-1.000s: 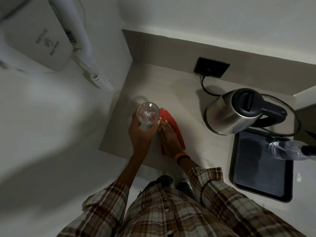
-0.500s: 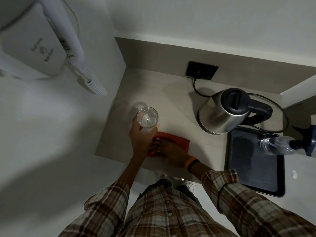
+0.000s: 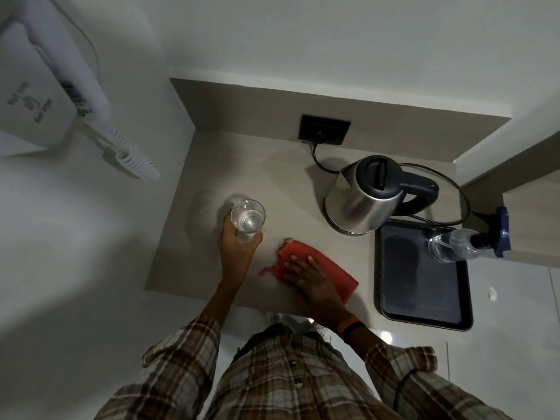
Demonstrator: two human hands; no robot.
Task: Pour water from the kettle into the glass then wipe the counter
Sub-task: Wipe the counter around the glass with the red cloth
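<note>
A clear glass (image 3: 248,220) with water in it is held above the beige counter (image 3: 257,165) by my left hand (image 3: 239,253), which grips it from below. My right hand (image 3: 309,278) lies flat, fingers spread, on a red cloth (image 3: 327,268) pressed to the counter near its front edge, to the right of the glass. The steel kettle (image 3: 363,198) with a black lid and handle stands on its base at the back right, apart from both hands.
A black tray (image 3: 424,298) sits to the right of the kettle with a clear spray bottle (image 3: 454,247) at its far corner. The kettle's cord runs to a black wall socket (image 3: 325,129). A white wall-mounted hair dryer (image 3: 60,95) hangs at the left.
My right hand has slid the red cloth to the right and toward the front edge, away from the glass. My left hand keeps the glass raised in about the same place.
</note>
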